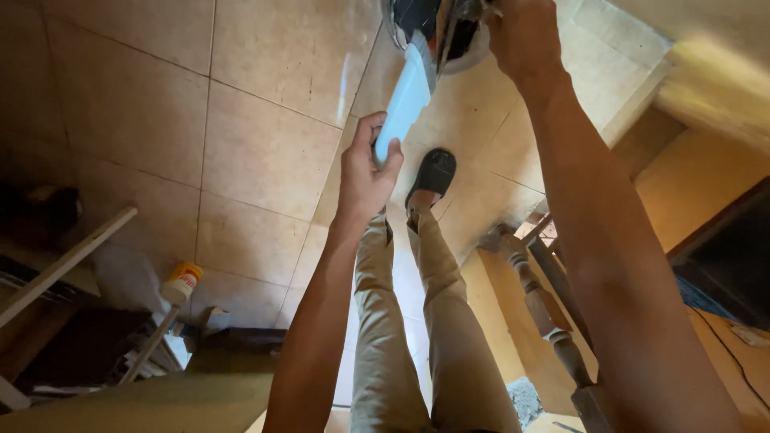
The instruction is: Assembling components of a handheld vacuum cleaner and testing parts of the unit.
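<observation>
My left hand (365, 172) grips the near end of a long, flat, pale blue blade (407, 96). The blade runs up to a round fixture (437, 32) at the top edge, with a light rim and dark and orange parts inside. My right hand (521, 32) is closed on the right side of that fixture; what its fingers hold is partly cut off by the frame. Both arms are stretched out ahead of me. Below them are my legs in khaki trousers (437, 321) and a black shoe (433, 172) on the beige tiled floor (257, 152).
A turned wooden post (545, 309) stands just right of my legs. At the left are a white jar with a yellow lid (181, 282), a pale wooden slat (68, 258) and dark clutter. A dark panel (722, 265) is at the right.
</observation>
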